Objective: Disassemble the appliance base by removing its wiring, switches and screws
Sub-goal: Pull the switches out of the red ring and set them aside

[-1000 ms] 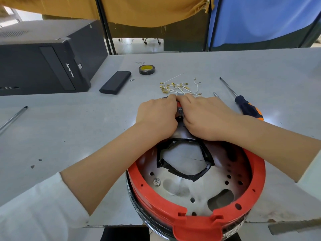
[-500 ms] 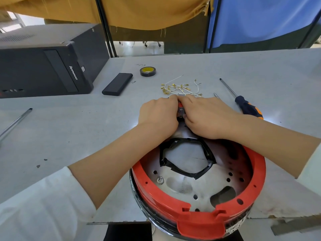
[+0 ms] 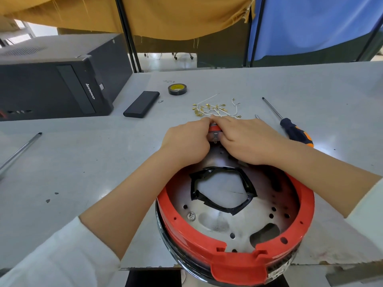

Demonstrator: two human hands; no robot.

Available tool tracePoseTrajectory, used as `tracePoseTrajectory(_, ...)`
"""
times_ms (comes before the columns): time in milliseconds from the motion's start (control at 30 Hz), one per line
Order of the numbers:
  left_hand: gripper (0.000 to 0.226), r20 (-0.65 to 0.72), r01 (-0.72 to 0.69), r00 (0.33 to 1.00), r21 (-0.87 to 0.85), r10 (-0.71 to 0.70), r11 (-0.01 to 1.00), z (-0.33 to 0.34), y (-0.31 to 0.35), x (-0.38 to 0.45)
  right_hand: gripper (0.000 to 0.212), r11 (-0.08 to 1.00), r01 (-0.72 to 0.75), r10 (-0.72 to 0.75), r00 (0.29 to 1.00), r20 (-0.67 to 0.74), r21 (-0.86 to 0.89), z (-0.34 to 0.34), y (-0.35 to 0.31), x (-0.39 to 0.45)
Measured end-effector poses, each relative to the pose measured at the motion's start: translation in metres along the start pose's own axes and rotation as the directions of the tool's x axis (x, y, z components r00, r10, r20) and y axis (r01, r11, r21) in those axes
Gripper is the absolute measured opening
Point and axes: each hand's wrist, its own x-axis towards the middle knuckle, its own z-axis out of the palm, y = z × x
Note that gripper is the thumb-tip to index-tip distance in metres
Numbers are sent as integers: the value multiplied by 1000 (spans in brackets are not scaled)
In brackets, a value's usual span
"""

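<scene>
The round appliance base [image 3: 238,264] with a red rim and bare metal floor lies at the table's near edge. A black ring of tape [image 3: 223,189] sits on that floor, and one screw [image 3: 191,216] shows at the lower left. At the base's far rim, my left hand [image 3: 186,141] and my right hand [image 3: 248,139] meet, fingers curled around a small red and metal switch part [image 3: 214,132]. Most of that part is hidden between the fingers. Beyond the hands lies a heap of white wires with brass terminals [image 3: 213,109].
A screwdriver with a dark blue and orange handle [image 3: 294,131] lies to the right. A roll of black tape [image 3: 177,89], a black flat case [image 3: 142,104] and a black computer tower [image 3: 53,83] are at the back left. A metal rod [image 3: 18,154] lies far left.
Both hands stay at the far rim on the switch part. The view has shifted slightly; nothing has come free.
</scene>
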Motion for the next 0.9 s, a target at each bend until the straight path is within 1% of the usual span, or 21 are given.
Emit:
tracePoseTrajectory(100,33,4,24,1000,-58,-24,998,0,0,1,34,1000,-7,7,1000,-1,0,0,0,-1)
tracePoseTrajectory(267,33,-81,87,993,24,-84,996,1,8,0,34,1000,-11,11,1000,-1,-13,3,-2,2)
tracePoseTrajectory(433,29,-88,124,989,4,-123,992,-2,13,-1,30,999,-32,32,999,-13,-1,3,-2,3)
tracePoseTrajectory(500,31,-53,107,993,-10,-107,994,-3,10,0,32,1000,-27,27,1000,-10,1,1,-1,3)
tracePoseTrajectory(600,38,54,49,997,-56,-46,997,-5,2,1,39,1000,-5,5,1000,14,-4,-2,0,1)
tracePoseTrajectory(633,40,69,35,997,-61,-31,998,-5,1,1,41,1000,4,-4,1000,19,-16,-2,1,0)
tracePoseTrajectory(800,39,14,19,1000,-46,-19,999,-2,-2,2,42,998,19,-18,1000,19,-61,2,0,0)
tracePoseTrajectory(900,36,36,-3,999,-93,7,996,-2,-4,4,40,996,35,-34,999,10,-79,3,1,0)
